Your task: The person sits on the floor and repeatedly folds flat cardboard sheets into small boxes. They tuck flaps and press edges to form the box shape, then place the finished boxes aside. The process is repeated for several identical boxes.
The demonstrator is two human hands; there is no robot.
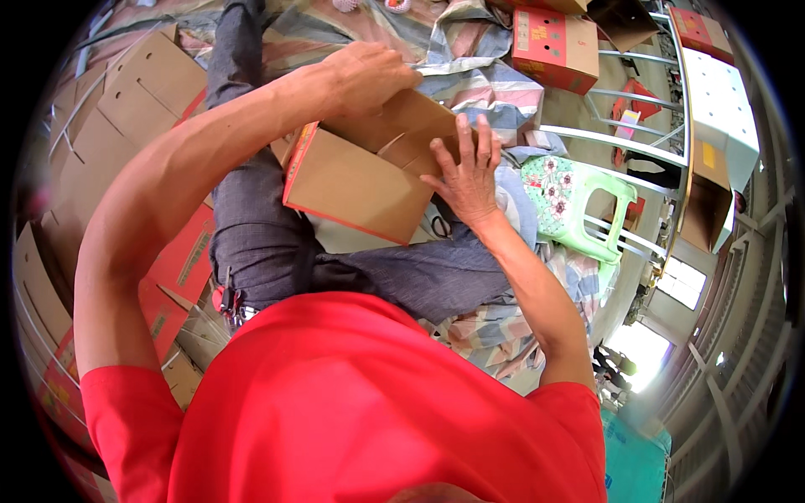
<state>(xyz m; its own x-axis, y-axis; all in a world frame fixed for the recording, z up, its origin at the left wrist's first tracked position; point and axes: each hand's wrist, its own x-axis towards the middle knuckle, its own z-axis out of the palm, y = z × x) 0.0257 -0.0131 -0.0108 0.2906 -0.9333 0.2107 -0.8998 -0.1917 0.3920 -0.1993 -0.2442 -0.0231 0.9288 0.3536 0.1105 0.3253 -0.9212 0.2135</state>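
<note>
An open cardboard box (360, 184), brown inside with red outer edges, sits tilted between my legs. My left hand (369, 80) is closed at its far left rim, knuckles up, with the fingertips mostly hidden. Against the right side of the box rests my right hand (470, 176), its fingers spread and gripping nothing. Beside the box, below my right wrist, lies a small black loop (440, 226) that looks like a scissors handle.
Flattened cardboard cartons (151, 84) are stacked on the left. A green plastic stool (570, 201) with a flowered top stands at the right. Beyond it are a red box (555, 50) and a white metal rack (620, 142). Striped sheeting (352, 29) covers the floor.
</note>
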